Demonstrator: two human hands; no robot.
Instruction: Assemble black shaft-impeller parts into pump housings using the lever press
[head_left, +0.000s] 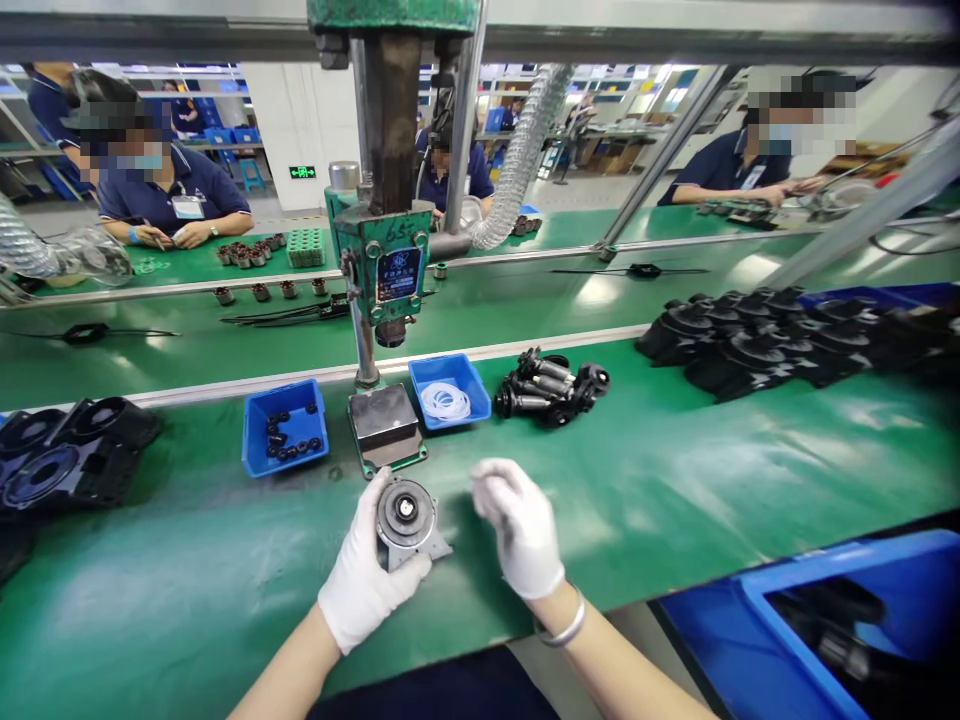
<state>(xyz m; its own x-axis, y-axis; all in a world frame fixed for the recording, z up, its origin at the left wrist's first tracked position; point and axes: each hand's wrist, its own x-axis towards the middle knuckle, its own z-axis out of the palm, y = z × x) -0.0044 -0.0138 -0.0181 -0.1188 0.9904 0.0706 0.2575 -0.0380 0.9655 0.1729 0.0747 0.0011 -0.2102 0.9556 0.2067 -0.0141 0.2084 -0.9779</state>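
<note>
My left hand, in a white glove, is closed round the edge of a round grey motor part with a black hub at its centre and a flat bracket below. This part is held just in front of the press base block. To its right, apart from it, my gloved right hand hangs over the green bench with its fingers curled together. Whatever those fingers may hold is hidden. Above the block stands the green hand press, its ram raised clear of the block.
Blue bins hold small black rings and white plastic rings. Black cylindrical parts lie right of them. Black housings are piled at left and right. A blue crate stands lower right. Co-workers sit across the bench.
</note>
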